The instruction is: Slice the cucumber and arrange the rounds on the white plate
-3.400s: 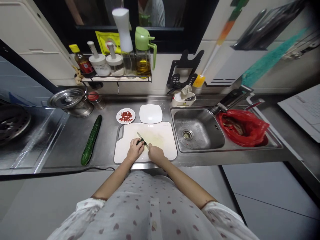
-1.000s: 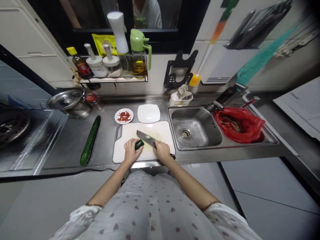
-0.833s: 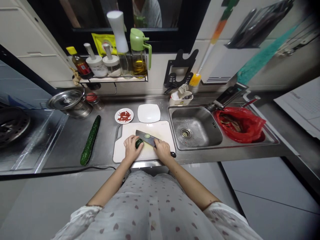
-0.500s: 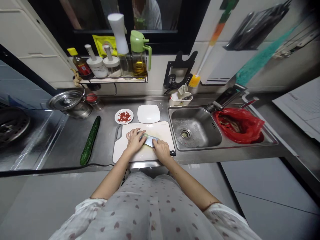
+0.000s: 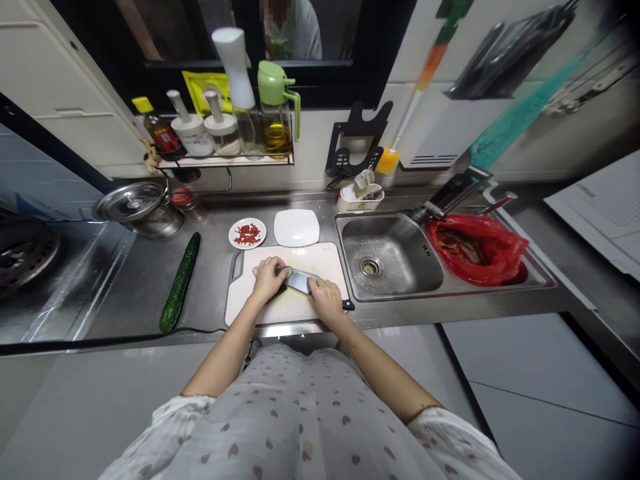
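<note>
A white cutting board (image 5: 320, 259) lies on the steel counter in front of me. My right hand (image 5: 326, 299) is closed round the handle of a knife (image 5: 301, 281), whose blade lies nearly flat over the board. My left hand (image 5: 267, 278) rests at the blade's tip, fingers curled over a pale cucumber slice (image 5: 289, 272) on the blade. The dark cucumber stub seen before is hidden under that hand. A whole cucumber (image 5: 180, 281) lies on the counter to the left of the board.
Behind the board stand a small dish of chopped red chili (image 5: 247, 233) and a white square plate (image 5: 297, 227). A sink (image 5: 387, 257) with a red bag (image 5: 480, 248) is to the right. A lidded pot (image 5: 137, 208) and a condiment rack (image 5: 225, 133) sit at the back left.
The knife went from cutting to lying nearly flat with a slice on its blade. My left hand let go of the cucumber stub's side and moved up onto the blade tip.
</note>
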`<state>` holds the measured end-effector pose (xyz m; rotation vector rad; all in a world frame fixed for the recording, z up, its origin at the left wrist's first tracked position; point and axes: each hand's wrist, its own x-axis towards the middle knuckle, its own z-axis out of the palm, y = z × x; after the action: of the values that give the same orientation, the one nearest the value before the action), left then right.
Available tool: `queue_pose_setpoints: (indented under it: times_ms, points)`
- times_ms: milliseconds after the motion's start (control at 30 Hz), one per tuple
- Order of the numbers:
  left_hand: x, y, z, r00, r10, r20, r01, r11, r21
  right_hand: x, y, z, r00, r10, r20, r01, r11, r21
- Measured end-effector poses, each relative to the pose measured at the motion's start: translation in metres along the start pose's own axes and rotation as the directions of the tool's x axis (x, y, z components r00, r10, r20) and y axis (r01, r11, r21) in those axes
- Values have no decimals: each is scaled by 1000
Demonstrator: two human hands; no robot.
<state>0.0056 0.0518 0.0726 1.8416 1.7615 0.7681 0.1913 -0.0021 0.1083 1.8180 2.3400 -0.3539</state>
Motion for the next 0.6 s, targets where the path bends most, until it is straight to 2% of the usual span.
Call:
queue_pose_setpoints:
  times_ms: [100, 200, 267, 400, 600]
  points:
    - [4, -12, 2, 975, -204, -86, 184, 963, -198, 1, 7, 2, 999, 40, 5, -40, 999, -11]
    - [7, -30, 3, 898, -395, -194, 316, 885, -342, 0, 14, 4, 996, 83, -13, -83, 997, -4]
    - [9, -42, 2, 852, -474, -222, 377, 850, -368, 0, 18, 5, 994, 109, -20, -109, 994, 3]
    - [17, -64, -2, 784, -567, -255, 473, 810, -346, -1, 23, 7, 991, 133, -11, -132, 991, 25]
    - [33, -83, -1, 723, -607, -329, 529, 793, -300, 1, 25, 7, 988, 156, 15, -156, 987, 43]
